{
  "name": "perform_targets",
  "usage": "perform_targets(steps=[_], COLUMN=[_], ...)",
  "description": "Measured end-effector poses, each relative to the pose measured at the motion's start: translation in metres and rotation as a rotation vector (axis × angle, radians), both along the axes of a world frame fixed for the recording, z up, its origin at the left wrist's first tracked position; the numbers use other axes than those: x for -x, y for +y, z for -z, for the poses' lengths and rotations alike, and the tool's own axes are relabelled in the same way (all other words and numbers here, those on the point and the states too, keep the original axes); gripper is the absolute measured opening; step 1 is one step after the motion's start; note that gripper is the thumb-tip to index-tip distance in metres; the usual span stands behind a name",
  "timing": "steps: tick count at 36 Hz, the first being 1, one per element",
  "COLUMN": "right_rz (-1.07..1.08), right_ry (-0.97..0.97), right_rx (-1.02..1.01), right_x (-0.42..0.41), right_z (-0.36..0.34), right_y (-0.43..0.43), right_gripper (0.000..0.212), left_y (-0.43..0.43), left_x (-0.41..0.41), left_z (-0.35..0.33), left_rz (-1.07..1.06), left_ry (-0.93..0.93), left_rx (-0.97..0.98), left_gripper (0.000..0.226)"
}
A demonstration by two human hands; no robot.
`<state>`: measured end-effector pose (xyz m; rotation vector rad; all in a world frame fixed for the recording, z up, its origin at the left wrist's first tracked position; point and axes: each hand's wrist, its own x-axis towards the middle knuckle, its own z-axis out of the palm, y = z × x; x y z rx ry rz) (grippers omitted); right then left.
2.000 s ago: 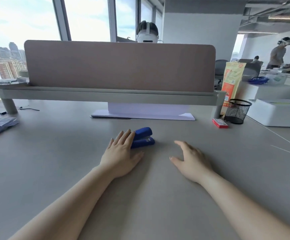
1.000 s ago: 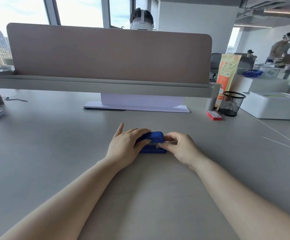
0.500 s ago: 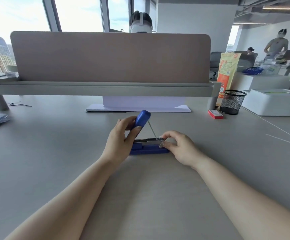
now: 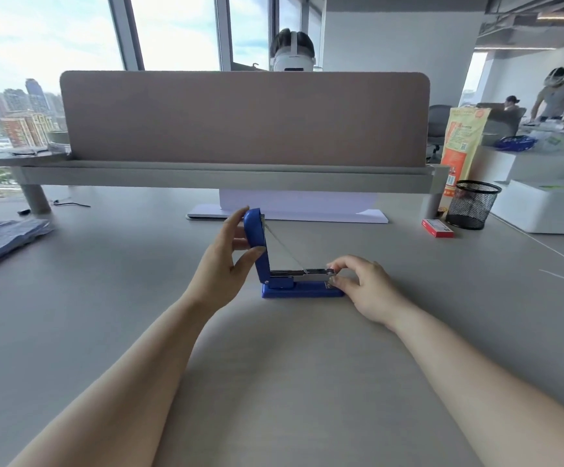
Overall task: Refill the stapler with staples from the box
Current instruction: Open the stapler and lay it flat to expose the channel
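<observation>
A blue stapler (image 4: pixel 302 291) stands on the grey desk (image 4: pixel 274 365) in the middle of the view, its top cover (image 4: pixel 257 242) swung upright. My left hand (image 4: pixel 221 264) grips that cover between thumb and fingers. A thin spring rod runs from the cover down to the bare metal staple channel (image 4: pixel 314 273). My right hand (image 4: pixel 365 286) pinches the front end of the channel and base. The small red staple box (image 4: pixel 437 228) lies shut on the desk far to the right, apart from both hands.
A black mesh pen cup (image 4: pixel 471 204) stands beside the red box, with an orange bag (image 4: pixel 459 146) behind and a white box (image 4: pixel 550 205) further right. A divider panel (image 4: pixel 240 119) and shelf cross the back. Folded grey cloth (image 4: pixel 0 235) lies at left. Other people work beyond.
Both hands came onto the closed stapler, then my left hand swung the cover up; it is now fully upright and the staple channel is exposed. My right hand stays at the front end.
</observation>
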<state>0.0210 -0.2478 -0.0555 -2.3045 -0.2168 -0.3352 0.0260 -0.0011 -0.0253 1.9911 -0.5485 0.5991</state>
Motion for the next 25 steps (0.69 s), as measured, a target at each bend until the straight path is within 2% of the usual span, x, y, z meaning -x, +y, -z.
perform_targets(steps=[5,11,14,17,25], right_rz=[0.02,0.042,0.061,0.096,0.134], right_ry=[-0.011,-0.025,-0.019,-0.025,-0.016], right_rx=[0.015,-0.02,-0.054,-0.077,-0.087], right_x=[-0.002,0.001,0.0,0.0,0.003], right_z=[0.001,-0.002,-0.002,-0.002,-0.003], right_y=[0.0,0.0,0.0,0.0,0.001], right_gripper=[0.008,0.017,0.011,0.002,0.018], left_y=[0.019,0.039,0.047,0.045,0.048], left_x=[-0.002,-0.005,-0.01,-0.01,-0.017], left_z=[-0.002,0.008,0.018,0.017,0.022], left_rz=[0.026,-0.162,-0.391,-0.521,-0.547], left_ry=[0.03,0.127,0.168,0.217,0.334], left_rx=[0.022,0.019,-0.169,-0.319,-0.545], left_gripper=[0.066,0.058,0.061,0.063,0.067])
